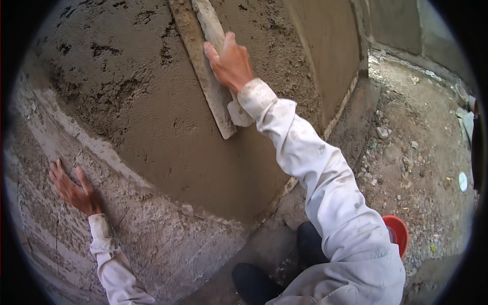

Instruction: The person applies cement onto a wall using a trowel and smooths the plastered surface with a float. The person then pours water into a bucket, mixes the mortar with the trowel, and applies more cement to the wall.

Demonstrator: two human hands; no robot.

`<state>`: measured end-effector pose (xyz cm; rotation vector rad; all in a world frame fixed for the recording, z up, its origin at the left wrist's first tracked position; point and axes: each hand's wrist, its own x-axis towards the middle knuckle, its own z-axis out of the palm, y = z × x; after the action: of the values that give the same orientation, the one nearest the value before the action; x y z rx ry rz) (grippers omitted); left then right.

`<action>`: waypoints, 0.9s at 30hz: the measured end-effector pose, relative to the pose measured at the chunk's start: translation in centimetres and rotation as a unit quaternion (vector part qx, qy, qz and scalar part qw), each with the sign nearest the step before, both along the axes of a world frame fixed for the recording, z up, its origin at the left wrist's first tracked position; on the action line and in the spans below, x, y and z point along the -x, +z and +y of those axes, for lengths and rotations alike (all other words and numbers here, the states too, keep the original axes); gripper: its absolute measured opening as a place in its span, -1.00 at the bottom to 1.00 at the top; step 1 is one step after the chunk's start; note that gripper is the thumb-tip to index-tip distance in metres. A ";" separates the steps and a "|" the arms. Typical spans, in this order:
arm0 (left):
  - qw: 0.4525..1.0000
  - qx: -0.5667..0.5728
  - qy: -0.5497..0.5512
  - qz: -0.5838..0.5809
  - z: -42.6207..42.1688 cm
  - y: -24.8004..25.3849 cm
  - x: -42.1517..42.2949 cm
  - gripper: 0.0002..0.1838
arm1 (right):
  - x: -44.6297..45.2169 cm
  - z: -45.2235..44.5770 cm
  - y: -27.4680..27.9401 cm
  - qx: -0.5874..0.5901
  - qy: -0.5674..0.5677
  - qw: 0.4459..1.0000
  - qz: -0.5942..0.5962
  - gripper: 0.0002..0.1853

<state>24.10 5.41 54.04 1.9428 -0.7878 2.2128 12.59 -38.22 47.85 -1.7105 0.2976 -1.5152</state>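
Observation:
My right hand (234, 63) is wrapped round the handle of a long plastering float (206, 84), whose narrow blade lies against the wet mortar on the wall (162, 137). The float runs from the top of the view down to a corner near the middle. Around it the mortar is smooth below and to the left, with rough, pitted patches higher up. My left hand (75, 190) rests with fingers spread on the bare, rough part of the wall (152, 239), left of the mortar's edge. It holds nothing.
A red bucket (397, 234) stands on the ground, partly behind my right sleeve. My dark shoes (256, 284) are at the bottom. Dirt ground (406, 152) with stones and litter lies on the right, along with a white round piece (462, 181). Another plastered wall (412, 25) rises behind.

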 end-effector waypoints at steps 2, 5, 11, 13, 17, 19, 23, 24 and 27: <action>1.000 -0.001 -0.002 0.000 -0.2 0.0 0.3 -0.35 | -1.5 -2.7 4.5 0.025 -0.039 0.999 -0.022 -0.48; 1.000 0.000 0.001 0.005 -0.3 0.0 0.5 -0.35 | -1.5 -6.4 10.1 -0.011 -0.034 0.998 -0.053 -0.42; 1.000 -0.004 -0.005 0.000 -0.2 0.0 0.3 -0.36 | 0.2 -11.6 13.0 -0.106 -0.009 0.994 -0.039 -0.37; 1.000 -0.005 -0.004 -0.001 0.0 0.0 0.1 -0.36 | 0.0 -12.6 11.6 -0.098 -0.034 0.994 -0.022 -0.36; 1.000 -0.010 -0.005 -0.005 0.1 0.0 -0.2 -0.37 | -3.7 -15.9 7.1 -0.090 -0.144 0.985 -0.039 -0.37; 1.000 -0.011 -0.013 -0.005 0.1 0.0 0.0 -0.37 | -1.3 -13.2 5.3 -0.144 -0.046 0.988 -0.019 -0.44; 0.999 -0.012 -0.031 -0.011 0.4 0.1 -0.3 -0.39 | -0.5 -12.2 1.6 -0.193 0.013 0.981 -0.032 -0.50; 0.999 -0.010 -0.030 -0.008 0.4 0.1 -0.3 -0.38 | -0.8 -12.2 0.4 -0.203 0.012 0.978 -0.040 -0.50; 1.000 -0.008 -0.030 -0.005 0.5 0.0 -0.5 -0.35 | -1.3 -12.1 -2.3 -0.217 0.007 0.975 -0.050 -0.36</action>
<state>24.55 5.88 54.04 1.8906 -0.8570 2.1913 13.87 -50.36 45.57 -1.2840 0.5205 -1.3976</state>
